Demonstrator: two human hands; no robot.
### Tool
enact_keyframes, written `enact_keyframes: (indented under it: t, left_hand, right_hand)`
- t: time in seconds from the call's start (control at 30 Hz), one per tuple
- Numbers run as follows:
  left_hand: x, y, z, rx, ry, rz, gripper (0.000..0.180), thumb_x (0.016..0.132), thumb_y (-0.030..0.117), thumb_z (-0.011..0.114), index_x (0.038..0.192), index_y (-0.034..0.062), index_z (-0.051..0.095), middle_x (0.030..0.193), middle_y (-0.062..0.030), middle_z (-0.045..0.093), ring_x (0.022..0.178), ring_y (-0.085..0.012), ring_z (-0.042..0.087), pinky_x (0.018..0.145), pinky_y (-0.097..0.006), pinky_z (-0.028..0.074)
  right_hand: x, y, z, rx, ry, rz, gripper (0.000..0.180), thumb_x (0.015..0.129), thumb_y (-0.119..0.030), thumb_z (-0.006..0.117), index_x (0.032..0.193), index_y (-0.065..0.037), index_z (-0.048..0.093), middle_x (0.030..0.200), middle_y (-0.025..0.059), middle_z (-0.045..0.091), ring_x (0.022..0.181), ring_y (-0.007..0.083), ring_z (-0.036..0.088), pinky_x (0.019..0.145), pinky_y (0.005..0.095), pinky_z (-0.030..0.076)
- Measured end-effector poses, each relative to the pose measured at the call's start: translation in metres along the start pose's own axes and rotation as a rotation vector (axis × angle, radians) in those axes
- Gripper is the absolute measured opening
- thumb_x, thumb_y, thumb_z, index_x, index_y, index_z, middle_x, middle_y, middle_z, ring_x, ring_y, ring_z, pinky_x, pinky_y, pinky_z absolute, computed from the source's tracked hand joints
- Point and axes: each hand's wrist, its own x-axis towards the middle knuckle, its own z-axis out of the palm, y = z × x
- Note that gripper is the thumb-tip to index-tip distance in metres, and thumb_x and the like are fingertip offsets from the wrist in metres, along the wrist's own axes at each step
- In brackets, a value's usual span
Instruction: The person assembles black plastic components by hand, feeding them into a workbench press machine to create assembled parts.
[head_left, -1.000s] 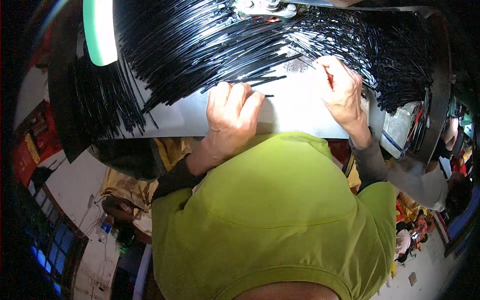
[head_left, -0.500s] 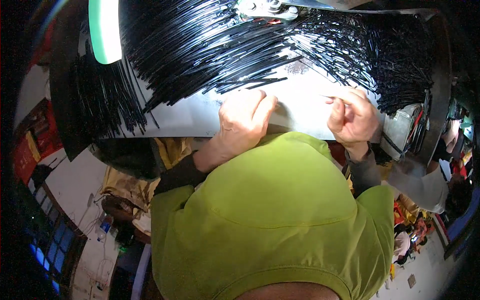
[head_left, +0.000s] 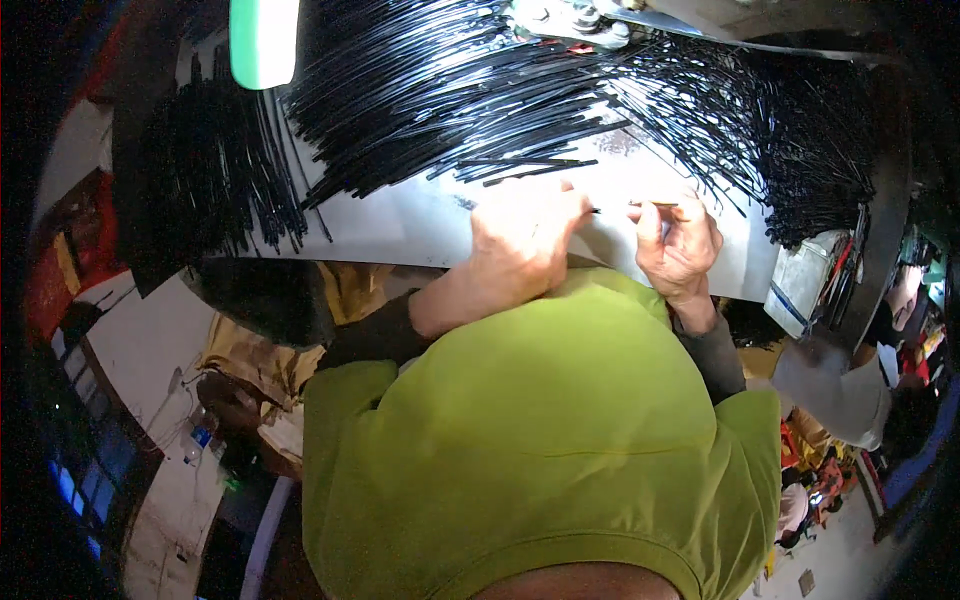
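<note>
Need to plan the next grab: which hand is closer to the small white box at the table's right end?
Right. The right hand works a thin rod near the table edge, not far from the white box. The left hand rests farther left, mid-table.

A pale grey table (head_left: 400, 225) ran across the upper part of the view, its near edge bowed by the lens. Black thin rods (head_left: 450, 100) lay heaped on it in a broad fan, most of the far surface covered. A second bundle of rods (head_left: 225, 180) hung over the left end; another dense mass (head_left: 810, 170) sat at the right end. A few loose rods (head_left: 530, 168) lay apart on the bare strip nearest the person. A metal fitting with bolts (head_left: 570, 20) sat at the far edge. A green-and-white object (head_left: 263, 40) stood at the far left. Both hands rested on the bare strip.
</note>
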Motion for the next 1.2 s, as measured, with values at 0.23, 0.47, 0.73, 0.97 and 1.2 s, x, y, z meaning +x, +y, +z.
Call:
enact_keyframes:
  t: [0.23,0.47,0.73,0.97,1.2]
  left_hand:
    - [0.013,0.001,-0.006,-0.369,0.125,-0.077,0.029,0.067,-0.008,0.07,0.093,0.0004,0.063,0.079,-0.0127,0.065,0.07,-0.023,0.065,0.064,-0.028,0.05]
    - [-0.012,-0.012,-0.033,0.111,-0.368,0.073,0.031,0.071,0.012,0.057,0.1,0.0019,0.058,0.083,-0.0088,0.057,0.072,-0.022,0.057,0.062,-0.033,0.046]
    - [0.015,-0.022,-0.047,-0.271,-0.189,-0.165,0.046,0.058,-0.01,0.055,0.103,-0.0023,0.054,0.092,-0.0174,0.06,0.087,-0.0322,0.061,0.076,-0.035,0.05]
    - [0.062,-0.049,-0.038,-0.332,-0.145,-0.178,0.053,0.067,-0.012,0.047,0.119,0.0001,0.054,0.076,-0.013,0.056,0.063,-0.0239,0.055,0.064,-0.031,0.049]
    - [0.07,-0.058,-0.029,-0.248,-0.119,-0.087,0.054,0.071,-0.011,0.049,0.124,0.0008,0.048,0.076,-0.0122,0.054,0.066,-0.0248,0.053,0.065,-0.032,0.047]
  right_hand:
    - [-0.006,0.009,0.004,0.116,0.057,0.148,0.015,0.086,0.004,0.054,0.1,0.008,0.048,0.084,0.0147,0.062,0.068,0.0142,0.063,0.064,0.0248,0.054]
    - [-0.005,0.003,0.003,0.146,0.095,0.247,0.015,0.087,0.005,0.051,0.102,0.007,0.049,0.084,0.0126,0.059,0.069,0.0141,0.061,0.063,0.0239,0.053]
    - [0.012,-0.003,0.012,0.292,0.099,0.412,0.013,0.092,-0.007,0.047,0.102,0.001,0.051,0.078,0.0031,0.054,0.06,0.0053,0.048,0.052,0.0182,0.041]
    - [0.083,-0.036,0.039,0.256,-0.002,0.352,0.004,0.085,0.0,0.058,0.087,-0.001,0.06,0.069,-0.0024,0.055,0.054,0.0004,0.043,0.046,0.0171,0.034]
    - [0.097,-0.025,0.036,0.284,0.083,0.333,0.003,0.086,-0.003,0.06,0.088,-0.003,0.06,0.065,-0.0043,0.052,0.052,-0.0008,0.04,0.044,0.0164,0.034]
